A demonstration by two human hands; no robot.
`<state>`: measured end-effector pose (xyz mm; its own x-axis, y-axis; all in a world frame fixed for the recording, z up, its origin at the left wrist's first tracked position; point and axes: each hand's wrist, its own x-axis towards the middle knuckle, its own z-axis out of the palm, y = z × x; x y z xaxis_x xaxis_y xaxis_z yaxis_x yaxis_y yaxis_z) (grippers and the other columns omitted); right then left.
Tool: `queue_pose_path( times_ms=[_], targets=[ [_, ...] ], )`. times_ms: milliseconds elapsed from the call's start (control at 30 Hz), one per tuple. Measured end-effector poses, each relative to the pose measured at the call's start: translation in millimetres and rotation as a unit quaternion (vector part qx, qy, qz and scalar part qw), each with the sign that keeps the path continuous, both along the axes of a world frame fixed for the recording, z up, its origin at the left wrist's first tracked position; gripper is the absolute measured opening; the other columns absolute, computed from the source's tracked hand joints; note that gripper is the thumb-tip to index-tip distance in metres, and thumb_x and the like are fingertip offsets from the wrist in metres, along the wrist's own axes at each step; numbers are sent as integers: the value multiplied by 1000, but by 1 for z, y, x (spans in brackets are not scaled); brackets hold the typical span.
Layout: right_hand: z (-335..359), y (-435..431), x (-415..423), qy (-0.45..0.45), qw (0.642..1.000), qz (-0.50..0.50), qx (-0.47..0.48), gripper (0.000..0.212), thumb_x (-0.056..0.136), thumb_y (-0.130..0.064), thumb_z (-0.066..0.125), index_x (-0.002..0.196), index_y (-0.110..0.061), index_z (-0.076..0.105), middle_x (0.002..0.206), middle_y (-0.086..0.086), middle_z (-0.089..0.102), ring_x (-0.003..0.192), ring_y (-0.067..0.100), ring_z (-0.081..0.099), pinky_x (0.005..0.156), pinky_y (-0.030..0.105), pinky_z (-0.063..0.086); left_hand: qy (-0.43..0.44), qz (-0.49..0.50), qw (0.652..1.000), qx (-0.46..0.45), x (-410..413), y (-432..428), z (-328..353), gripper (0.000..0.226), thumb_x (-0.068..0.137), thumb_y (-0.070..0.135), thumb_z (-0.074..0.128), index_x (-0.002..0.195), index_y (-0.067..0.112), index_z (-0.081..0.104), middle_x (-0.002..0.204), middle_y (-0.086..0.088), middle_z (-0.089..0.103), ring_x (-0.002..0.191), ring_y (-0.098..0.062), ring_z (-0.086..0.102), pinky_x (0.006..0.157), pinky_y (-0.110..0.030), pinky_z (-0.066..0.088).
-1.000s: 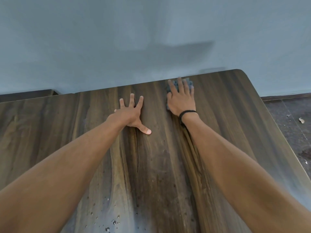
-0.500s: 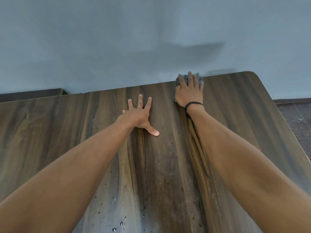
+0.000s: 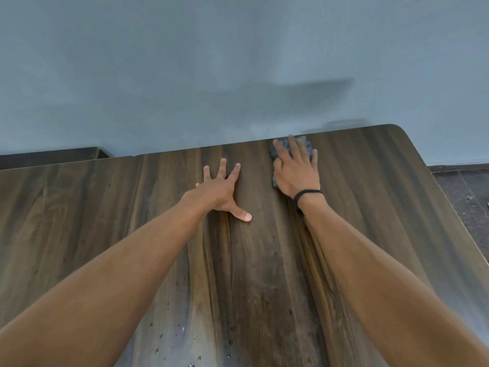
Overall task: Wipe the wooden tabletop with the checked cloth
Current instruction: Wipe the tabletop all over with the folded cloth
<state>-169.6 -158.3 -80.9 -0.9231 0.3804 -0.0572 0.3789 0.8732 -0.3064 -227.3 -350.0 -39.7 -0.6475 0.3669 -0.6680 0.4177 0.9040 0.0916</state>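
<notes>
One wooden tabletop (image 3: pixel 370 207) against grey wall (image 3: pixel 238 62)

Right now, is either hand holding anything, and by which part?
Nothing is gripped. The right hand presses flat on top of the checked cloth on the wooden tabletop; the left hand rests bare on the wood.

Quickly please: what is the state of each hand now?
Left hand: open, fingers spread, flat on the wooden tabletop.
Right hand: open, straight fingers pressing the checked cloth onto the tabletop.
</notes>
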Motion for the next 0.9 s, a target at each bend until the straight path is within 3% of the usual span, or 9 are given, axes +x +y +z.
queue_pose_path(
  times_ms=[67,200,333,467,600,767,900],
  targets=[
    [4,-7,-10,-3,1000,-23,-12,56,107,-36,24,162,-34,12,171,4,-1,157,24,-5,125,52,-5,17,24,1000,7,-14,-4,6,151,47,70,81,148,37,-26,154,1,-37,142,-43,-24,114,-66,7],
    [-4,-5,7,11,997,73,20,55,107,-38,23,161,-38,12,171,0,1,157,21,-2,123,50,-7,10,37,999,-10,-33,-14,10,149,52,65,83,149,35,-26,155,-2,-36,142,-44,-22,116,-62,6],
    [6,-11,-31,-3,999,-32,-14,56,107,-37,24,162,-34,12,171,6,-2,157,26,-5,125,53,-5,5,24,999,-33,-33,-13,10,149,55,65,82,146,33,-30,155,-5,-36,141,-47,-23,115,-61,10],
    [-4,-40,-27,8,996,86,7,55,107,-39,22,162,-36,12,171,3,-1,157,23,-6,124,51,-7,3,25,999,-28,-33,-13,9,149,55,64,83,147,32,-31,154,-5,-37,141,-46,-25,116,-60,8],
    [6,-30,-46,-1,1000,-7,-16,55,107,-38,26,161,-35,17,171,4,2,157,23,-4,125,53,-6,6,27,999,-27,-36,-13,7,150,54,63,83,147,32,-30,154,-5,-37,140,-46,-25,116,-60,8],
    [-5,-46,-7,17,996,86,13,55,107,-39,24,161,-37,14,171,2,2,157,23,-2,123,50,-6,6,23,999,-29,-37,-13,1,151,52,65,83,146,34,-31,154,-4,-38,141,-46,-25,115,-60,8],
    [4,-34,0,2,1000,1,-12,55,107,-37,25,161,-36,15,171,2,1,157,23,-4,125,53,-4,7,26,999,-28,-40,-16,3,151,52,65,83,146,33,-31,154,-5,-37,140,-47,-25,115,-60,6]
  ],
)
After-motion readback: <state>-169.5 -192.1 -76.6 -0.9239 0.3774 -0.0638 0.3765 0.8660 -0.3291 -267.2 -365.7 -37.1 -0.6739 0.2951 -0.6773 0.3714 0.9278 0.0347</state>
